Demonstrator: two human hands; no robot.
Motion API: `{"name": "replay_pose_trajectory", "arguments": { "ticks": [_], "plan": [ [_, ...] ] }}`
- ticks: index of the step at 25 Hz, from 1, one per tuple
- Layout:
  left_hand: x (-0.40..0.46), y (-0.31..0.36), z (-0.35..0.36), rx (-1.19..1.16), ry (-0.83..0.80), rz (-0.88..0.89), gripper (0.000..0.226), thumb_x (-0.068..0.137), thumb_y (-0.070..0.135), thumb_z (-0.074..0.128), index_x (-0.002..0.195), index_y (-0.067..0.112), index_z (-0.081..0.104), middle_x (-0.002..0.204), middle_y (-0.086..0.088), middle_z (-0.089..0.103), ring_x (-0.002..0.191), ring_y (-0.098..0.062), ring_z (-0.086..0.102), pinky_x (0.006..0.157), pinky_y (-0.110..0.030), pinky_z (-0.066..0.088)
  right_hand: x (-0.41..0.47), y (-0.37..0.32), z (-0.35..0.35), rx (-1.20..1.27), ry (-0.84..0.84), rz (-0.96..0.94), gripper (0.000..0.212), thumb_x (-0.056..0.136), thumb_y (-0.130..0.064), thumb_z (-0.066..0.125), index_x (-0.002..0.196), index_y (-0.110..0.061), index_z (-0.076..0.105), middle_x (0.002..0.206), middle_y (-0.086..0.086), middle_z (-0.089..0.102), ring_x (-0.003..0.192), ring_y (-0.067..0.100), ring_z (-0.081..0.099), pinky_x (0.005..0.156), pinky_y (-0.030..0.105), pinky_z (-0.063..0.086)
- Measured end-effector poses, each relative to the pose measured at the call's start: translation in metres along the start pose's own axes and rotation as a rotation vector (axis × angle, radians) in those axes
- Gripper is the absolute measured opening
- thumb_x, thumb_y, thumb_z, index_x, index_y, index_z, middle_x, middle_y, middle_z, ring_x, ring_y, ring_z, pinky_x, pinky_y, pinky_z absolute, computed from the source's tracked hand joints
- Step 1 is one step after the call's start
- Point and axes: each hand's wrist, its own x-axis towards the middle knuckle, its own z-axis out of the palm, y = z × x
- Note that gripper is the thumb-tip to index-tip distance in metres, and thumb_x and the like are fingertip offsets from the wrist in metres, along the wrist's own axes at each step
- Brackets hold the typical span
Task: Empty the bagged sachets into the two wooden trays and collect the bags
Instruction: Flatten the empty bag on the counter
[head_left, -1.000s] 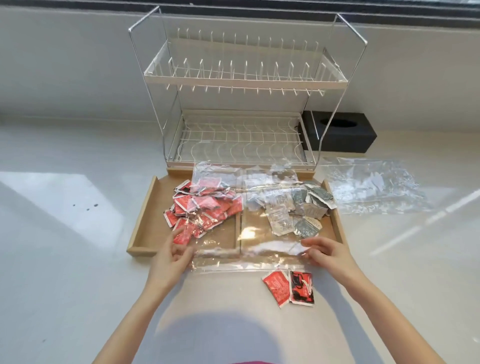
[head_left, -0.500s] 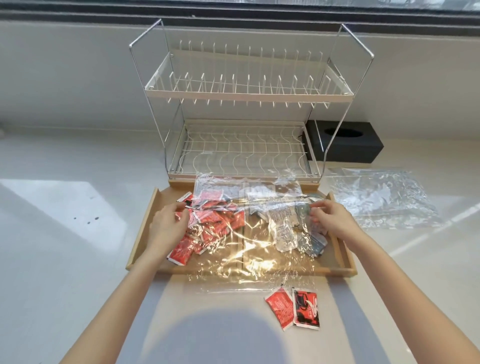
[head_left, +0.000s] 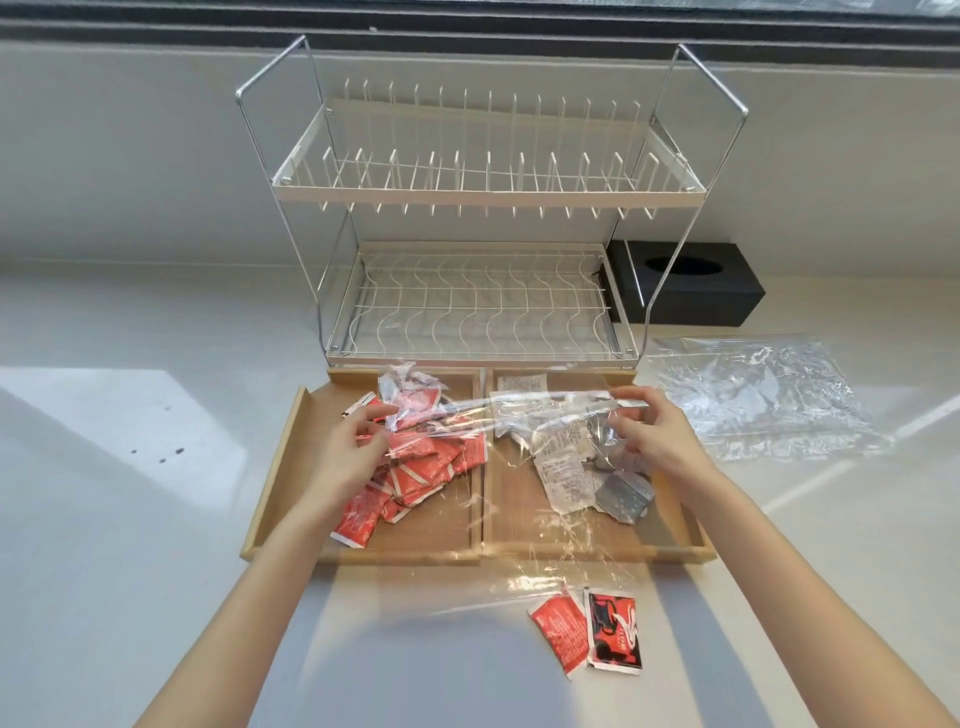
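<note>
Two wooden trays sit side by side: the left tray holds several red sachets, the right tray holds white and silver sachets. A clear plastic bag stretches above both trays, its lower edge trailing onto the counter. My left hand pinches the bag's left end over the red sachets. My right hand pinches its right end over the silver sachets. Two red sachets lie on the counter in front of the trays.
A white two-tier dish rack stands right behind the trays. A black tissue box sits at its right. Another crumpled clear bag lies flat on the white counter to the right of the trays.
Both hands moved from the trays' front edge to the far side, took hold of the clear bag's ends and lifted it above the sachets.
</note>
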Motion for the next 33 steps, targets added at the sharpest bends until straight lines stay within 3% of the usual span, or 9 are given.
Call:
{"name": "replay_pose_trajectory", "arguments": {
  "ticks": [3, 8, 10, 14, 17, 21, 24, 29, 33],
  "plan": [
    [-0.012, -0.003, -0.003, -0.141, -0.069, -0.057, 0.03, 0.087, 0.004, 0.049, 0.109, 0.023, 0.059, 0.092, -0.008, 0.057, 0.081, -0.022, 0.057, 0.072, -0.032, 0.046, -0.008, 0.005, -0.002, 0.034, -0.059, -0.034, 0.036, 0.084, 0.004, 0.051, 0.118, -0.01, 0.054, 0.084, 0.005, 0.055, 0.062, 0.013, 0.052, 0.058, 0.03, 0.055],
    [-0.036, 0.002, 0.002, -0.234, -0.047, -0.002, 0.026, 0.088, 0.005, 0.051, 0.093, 0.027, 0.063, 0.089, -0.008, 0.062, 0.079, -0.018, 0.06, 0.075, -0.028, 0.047, -0.024, 0.011, -0.013, 0.24, 0.035, -0.11, 0.022, 0.088, -0.009, 0.054, 0.108, -0.012, 0.063, 0.125, 0.017, 0.054, 0.071, 0.005, 0.066, 0.051, 0.011, 0.05],
    [-0.047, 0.008, 0.004, -0.258, -0.035, 0.043, 0.026, 0.087, 0.005, 0.052, 0.09, 0.027, 0.065, 0.09, -0.007, 0.064, 0.08, -0.016, 0.06, 0.076, -0.026, 0.046, -0.028, 0.012, -0.024, 0.262, 0.06, -0.145, 0.02, 0.087, -0.008, 0.055, 0.104, -0.013, 0.064, 0.11, 0.01, 0.061, 0.079, 0.012, 0.062, 0.057, 0.009, 0.049],
    [-0.064, 0.026, 0.01, -0.193, -0.024, 0.137, 0.027, 0.087, 0.007, 0.053, 0.095, 0.03, 0.066, 0.093, 0.006, 0.067, 0.075, 0.002, 0.063, 0.065, -0.006, 0.046, -0.036, 0.012, -0.054, 0.189, 0.084, -0.228, 0.03, 0.083, -0.003, 0.06, 0.112, -0.011, 0.061, 0.086, 0.003, 0.063, 0.077, 0.007, 0.058, 0.063, 0.006, 0.047],
    [-0.075, 0.046, 0.033, -0.076, -0.032, 0.216, 0.03, 0.084, 0.0, 0.055, 0.096, 0.027, 0.063, 0.084, 0.006, 0.063, 0.071, 0.004, 0.058, 0.064, -0.002, 0.042, -0.036, 0.017, -0.086, 0.039, 0.166, -0.289, 0.029, 0.081, -0.009, 0.064, 0.109, -0.015, 0.064, 0.089, 0.003, 0.067, 0.077, -0.001, 0.061, 0.074, 0.009, 0.047],
    [-0.085, 0.072, 0.067, 0.097, 0.063, 0.369, 0.026, 0.082, 0.003, 0.059, 0.093, 0.027, 0.063, 0.086, 0.01, 0.062, 0.066, 0.013, 0.056, 0.063, 0.0, 0.04, -0.038, 0.019, -0.131, -0.102, 0.247, -0.368, 0.019, 0.081, -0.015, 0.065, 0.099, -0.018, 0.069, 0.081, -0.008, 0.067, 0.069, -0.018, 0.056, 0.065, -0.003, 0.04],
    [-0.088, 0.088, 0.089, 0.1, 0.122, 0.396, 0.029, 0.082, 0.007, 0.06, 0.081, 0.037, 0.061, 0.085, 0.017, 0.063, 0.067, 0.01, 0.056, 0.064, -0.003, 0.04, -0.042, 0.017, -0.165, -0.119, 0.286, -0.418, 0.008, 0.082, -0.017, 0.064, 0.084, -0.024, 0.068, 0.078, -0.019, 0.063, 0.07, -0.017, 0.056, 0.064, -0.002, 0.04],
    [-0.103, 0.118, 0.135, 0.129, 0.181, 0.453, 0.026, 0.084, 0.011, 0.058, 0.073, 0.036, 0.059, 0.089, 0.016, 0.053, 0.083, 0.007, 0.052, 0.066, -0.002, 0.035, -0.042, 0.028, -0.213, -0.027, 0.276, -0.484, 0.022, 0.084, -0.016, 0.061, 0.072, -0.034, 0.059, 0.09, -0.022, 0.059, 0.09, -0.004, 0.058, 0.076, 0.001, 0.043],
    [-0.11, 0.134, 0.168, -0.029, 0.144, 0.475, 0.023, 0.086, 0.01, 0.054, 0.079, 0.031, 0.06, 0.078, 0.024, 0.067, 0.078, 0.012, 0.058, 0.073, -0.002, 0.042, -0.038, 0.037, -0.246, 0.017, 0.25, -0.519, 0.023, 0.086, -0.017, 0.058, 0.074, -0.036, 0.056, 0.072, -0.027, 0.068, 0.081, 0.0, 0.065, 0.077, 0.015, 0.047]
  ]
}}
